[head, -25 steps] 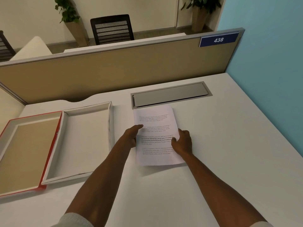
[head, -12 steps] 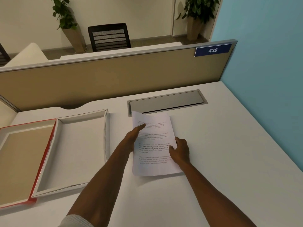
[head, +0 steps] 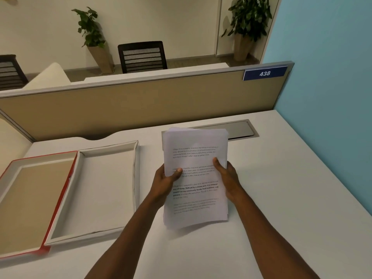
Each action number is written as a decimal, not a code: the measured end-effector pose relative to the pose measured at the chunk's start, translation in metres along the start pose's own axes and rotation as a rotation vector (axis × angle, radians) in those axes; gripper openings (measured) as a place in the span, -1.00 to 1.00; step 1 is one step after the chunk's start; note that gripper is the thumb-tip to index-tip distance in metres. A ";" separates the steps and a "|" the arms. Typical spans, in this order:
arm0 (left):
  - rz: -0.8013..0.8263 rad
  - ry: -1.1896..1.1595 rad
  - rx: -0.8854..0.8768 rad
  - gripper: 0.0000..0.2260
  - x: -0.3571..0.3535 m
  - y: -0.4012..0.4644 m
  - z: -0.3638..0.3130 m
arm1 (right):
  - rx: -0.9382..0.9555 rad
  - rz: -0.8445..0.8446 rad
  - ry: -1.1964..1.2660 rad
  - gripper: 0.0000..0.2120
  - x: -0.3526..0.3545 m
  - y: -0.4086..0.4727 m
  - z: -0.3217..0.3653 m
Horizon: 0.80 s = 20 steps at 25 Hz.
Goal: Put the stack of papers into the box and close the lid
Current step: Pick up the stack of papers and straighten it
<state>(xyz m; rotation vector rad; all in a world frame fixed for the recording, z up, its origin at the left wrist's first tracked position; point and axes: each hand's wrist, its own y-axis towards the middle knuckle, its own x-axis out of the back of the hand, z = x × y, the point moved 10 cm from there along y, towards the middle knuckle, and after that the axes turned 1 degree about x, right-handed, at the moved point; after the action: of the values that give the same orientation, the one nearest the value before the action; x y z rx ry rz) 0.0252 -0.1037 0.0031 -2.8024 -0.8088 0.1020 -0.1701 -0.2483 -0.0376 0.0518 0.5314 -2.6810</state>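
Observation:
A stack of printed white papers (head: 194,146) is held up off the white desk, tilted toward me. My left hand (head: 164,183) grips its left edge with the thumb on the top page. My right hand (head: 227,178) grips the right edge the same way. To the left lies the open box: a shallow white tray (head: 136,170) with nothing in it. Joined along its left side is the red-edged lid (head: 71,174), lying flat with its brown inside facing up.
A grey metal cable flap (head: 240,128) is set in the desk behind the papers. A beige partition (head: 141,105) with a blue 438 sign (head: 264,73) bounds the back, a blue wall (head: 326,77) the right. Chairs and potted plants stand beyond.
The papers lay flat on the desk under both hands; now both hands have closed on the side edges and lifted the stack. The camera has tilted upward.

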 end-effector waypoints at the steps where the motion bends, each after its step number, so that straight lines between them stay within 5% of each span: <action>1: -0.014 0.019 -0.039 -0.67 0.001 -0.001 -0.009 | 0.063 0.000 -0.015 -0.46 -0.004 -0.004 0.013; 7: -0.063 0.030 -0.205 -0.61 0.008 -0.007 -0.047 | 0.427 -0.065 -0.108 -0.64 -0.017 -0.030 0.073; 14: -0.101 0.043 -0.210 -0.53 0.022 -0.028 -0.021 | 0.479 0.061 -0.139 -0.53 -0.022 -0.053 0.035; 20: -0.105 0.073 -0.210 -0.67 0.018 -0.024 -0.017 | 0.444 -0.004 -0.208 -0.62 -0.014 -0.051 0.028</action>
<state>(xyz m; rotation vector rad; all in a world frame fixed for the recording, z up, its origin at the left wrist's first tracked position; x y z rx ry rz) 0.0301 -0.0772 0.0253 -2.9288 -1.0001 -0.1076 -0.1761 -0.2101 0.0084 -0.1023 -0.1316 -2.7128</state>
